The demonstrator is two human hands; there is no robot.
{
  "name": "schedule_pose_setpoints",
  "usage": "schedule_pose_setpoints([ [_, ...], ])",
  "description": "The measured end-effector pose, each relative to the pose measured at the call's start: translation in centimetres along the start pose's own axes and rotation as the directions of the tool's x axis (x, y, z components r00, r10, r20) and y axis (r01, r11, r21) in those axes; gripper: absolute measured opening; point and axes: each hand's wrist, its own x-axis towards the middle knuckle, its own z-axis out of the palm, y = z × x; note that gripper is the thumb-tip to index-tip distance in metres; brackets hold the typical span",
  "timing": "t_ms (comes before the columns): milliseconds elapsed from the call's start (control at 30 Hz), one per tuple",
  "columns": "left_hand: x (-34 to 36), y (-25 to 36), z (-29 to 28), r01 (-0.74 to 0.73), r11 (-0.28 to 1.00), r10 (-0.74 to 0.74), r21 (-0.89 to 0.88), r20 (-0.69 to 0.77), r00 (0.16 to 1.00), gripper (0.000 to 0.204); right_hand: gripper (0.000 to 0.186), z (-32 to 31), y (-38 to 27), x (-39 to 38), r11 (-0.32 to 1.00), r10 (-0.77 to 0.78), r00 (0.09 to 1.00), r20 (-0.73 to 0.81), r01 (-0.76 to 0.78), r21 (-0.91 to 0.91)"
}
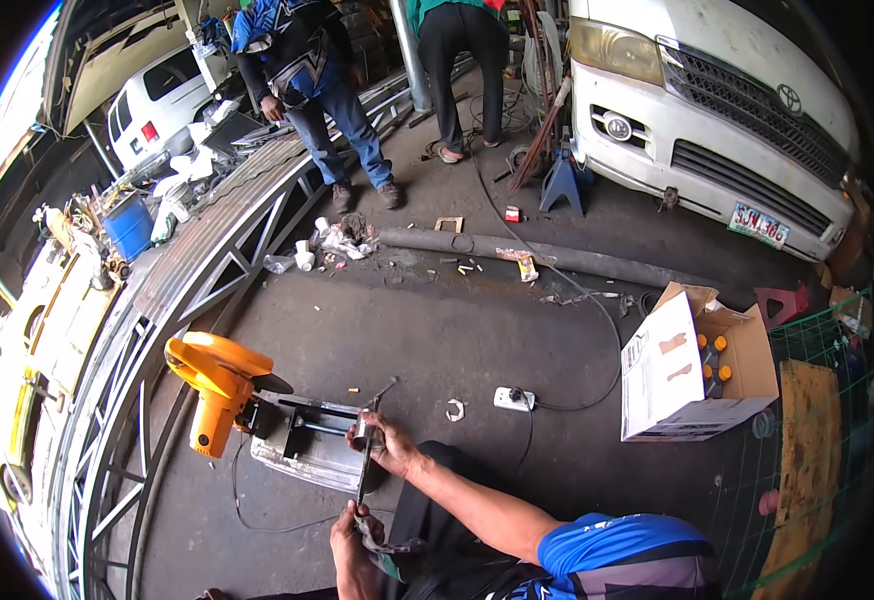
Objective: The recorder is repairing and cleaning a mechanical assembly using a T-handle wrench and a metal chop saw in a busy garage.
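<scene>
Both my hands are closed on a slim dark metal rod held upright in front of my lap; its exact kind does not show. My right hand grips its upper part, where a thin bent end sticks out above the fingers. My left hand pinches the lower end, beside a crumpled grey-green cloth-like piece. Just left of the hands stands an orange cut-off saw on a grey metal base with a clamp screw. Part of the rod is covered by my fingers.
A white power outlet box with cords lies on the floor. To the right is an open carton of yellow-capped bottles. Steel trusses run along the left. A long pipe, a white van and two people are farther off.
</scene>
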Motion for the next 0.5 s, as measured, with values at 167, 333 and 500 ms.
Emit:
schedule_pose_setpoints([
  [167, -2.7, 0.7, 3.6, -0.092, 0.764, 0.247, 0.639, -0.158, 0.956, 0.035, 0.051, 1.0, -0.4, -1.6, 0.978, -0.018, 1.000, 0.011, 0.020, -0.210],
  [333, -1.6, 0.4, 1.7, -0.130, 0.654, 0.218, 0.746, -0.021, 0.976, 0.034, 0.043, 1.5, 1.2, -3.0, 0.983, 0.066, 0.997, 0.045, -0.058, -0.173],
  [500, -3.3, -0.2, 1.7, -0.139, 0.167, 0.498, 0.976, 0.038, 0.866, 0.032, 0.026, 0.4, 0.3, -2.0, 0.980, -0.010, 0.999, 0.041, 0.018, -0.198],
])
